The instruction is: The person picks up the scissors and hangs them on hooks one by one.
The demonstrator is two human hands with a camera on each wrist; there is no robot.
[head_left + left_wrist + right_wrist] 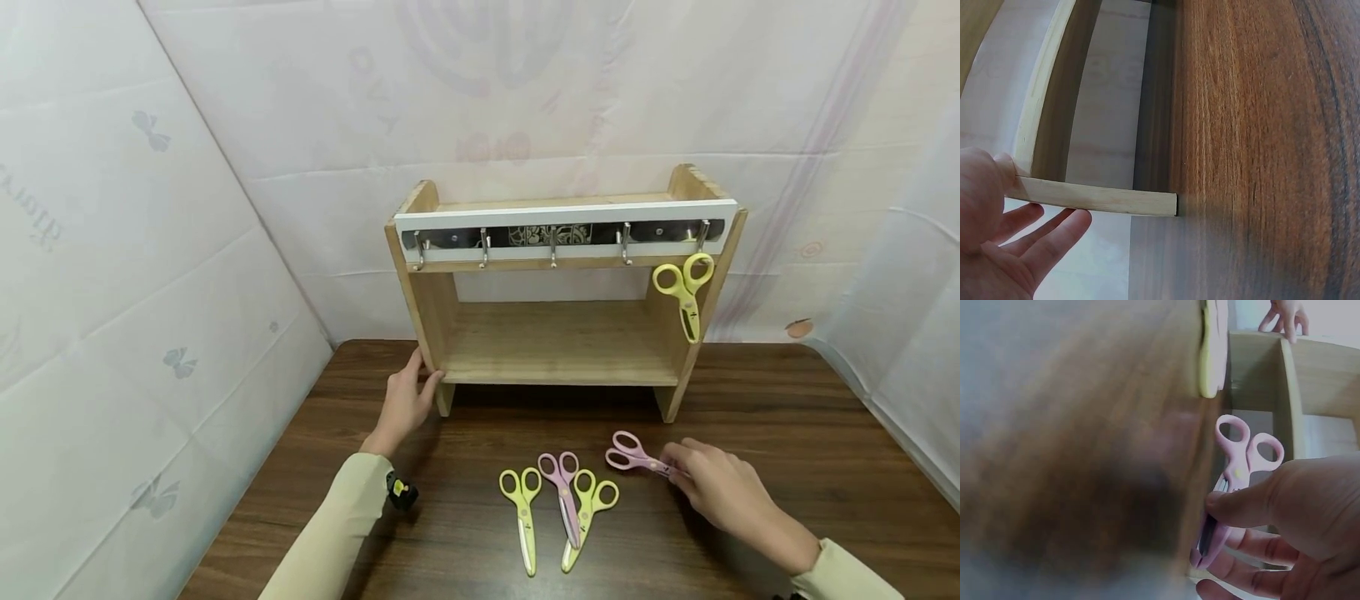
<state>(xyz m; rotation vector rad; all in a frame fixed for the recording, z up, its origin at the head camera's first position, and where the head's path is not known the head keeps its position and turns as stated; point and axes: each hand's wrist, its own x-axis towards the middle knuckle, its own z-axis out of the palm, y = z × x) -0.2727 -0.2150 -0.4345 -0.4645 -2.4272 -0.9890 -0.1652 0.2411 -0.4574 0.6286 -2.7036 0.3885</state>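
Note:
My left hand (405,402) holds the side panel of the wooden shelf (562,346) low down, thumb on the front edge and fingers along the outer face, as the left wrist view shows. My right hand (723,487) pinches a pair of pink scissors (1239,464) by the blades between thumb and fingers. Its two handle loops point away from the hand, toward the shelf. In front of the shelf lie yellow scissors (525,517), then pink scissors (563,488) lying across the blades of another yellow pair (587,507).
Along the shelf's top front runs a white rail (480,218) with several metal hooks (553,247). Yellow scissors (687,293) hang from the rightmost hook. Everything stands on a dark wooden table (757,400), with a pale printed cloth (315,100) behind and at the sides.

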